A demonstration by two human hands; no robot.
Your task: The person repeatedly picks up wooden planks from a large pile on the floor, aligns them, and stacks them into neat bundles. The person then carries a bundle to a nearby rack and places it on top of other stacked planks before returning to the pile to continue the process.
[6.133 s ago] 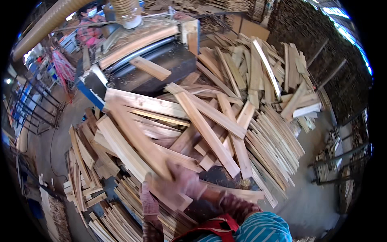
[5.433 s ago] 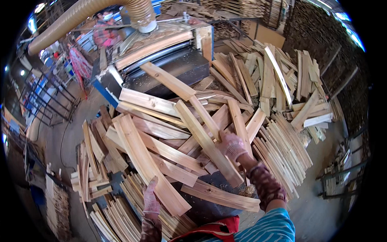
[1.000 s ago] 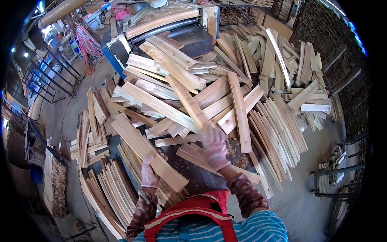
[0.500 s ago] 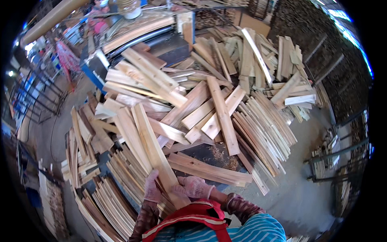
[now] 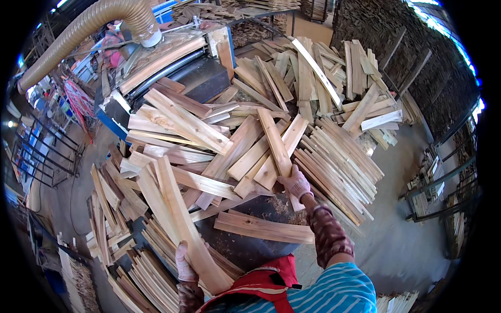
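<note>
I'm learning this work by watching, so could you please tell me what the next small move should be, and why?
Probably draw the loose board toward the left hand: the right hand seems to grip it by its near end, nothing appears to lie on top of it, and the left hand holds another board.

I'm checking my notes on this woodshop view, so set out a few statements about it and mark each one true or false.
1. The left hand holds a long board near its lower end. True.
2. The right hand is on the hose. False: it is on another board in the pile.
3. The ribbed hose at the upper left is beige. True.
4. The wearer's shirt is plain red. False: it is blue with pale stripes.
5. Another person is at the upper left. True.
</note>
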